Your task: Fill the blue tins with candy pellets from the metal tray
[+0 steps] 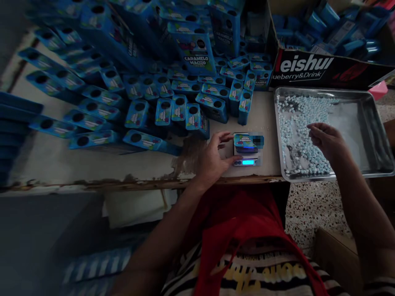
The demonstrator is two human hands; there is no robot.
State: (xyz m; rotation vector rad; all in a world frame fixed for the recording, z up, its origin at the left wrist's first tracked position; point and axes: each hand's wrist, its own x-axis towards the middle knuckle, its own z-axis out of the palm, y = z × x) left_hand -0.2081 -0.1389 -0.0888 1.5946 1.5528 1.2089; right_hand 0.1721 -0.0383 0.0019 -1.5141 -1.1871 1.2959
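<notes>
The bench point(268, 119) carries a carton point(327, 68) by its back right corner and, in front, a tray point(345, 123), its rim presumably keeping loose pellets point(314, 160) from rolling off. Many blue packs point(193, 117) crowd toward the back and left edges, likely leaving the front edge for the scale point(248, 162). The left hand point(214, 156) spreads wide, thumb at the scale's left edge, perhaps to steady it. The right hand point(330, 142) pinches narrow above the pellets; whether it holds any cannot be told. One small pack point(243, 141) rests on the scale, lit display facing the front edge, probably for easy reading.
</notes>
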